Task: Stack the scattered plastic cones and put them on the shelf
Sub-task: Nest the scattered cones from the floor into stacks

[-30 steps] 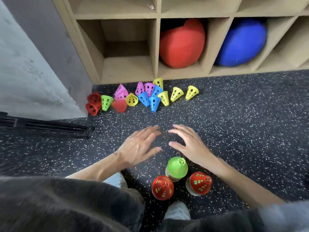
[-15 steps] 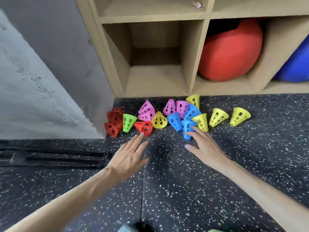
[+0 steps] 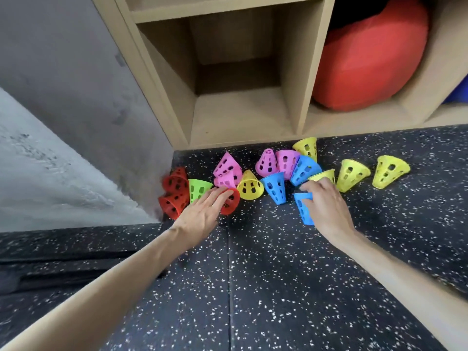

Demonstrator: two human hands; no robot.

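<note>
Cones beside shelf (image 3: 243, 117): now reached. Blue cone (image 3: 304, 209) gripped by right hand (image 3: 326, 206); red cone (image 3: 229, 201) touched by flat left hand (image 3: 202, 214). Stacking begun.

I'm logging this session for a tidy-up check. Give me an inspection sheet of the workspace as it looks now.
Surface: dark speckled floor, with a seam running toward the cones.
Job's things: perforated cones scattered along the shelf front, mostly tipped over: red cones, green cone, pink cones, blue cones, yellow cones. The cubby in front of them holds nothing.
Clutter: red ball in the next cubby.
Hands: left hand rests with straight fingers on a red cone; right hand grips a blue cone.
Cables: nothing seen.
Surroundings: grey wall on the left.
</note>
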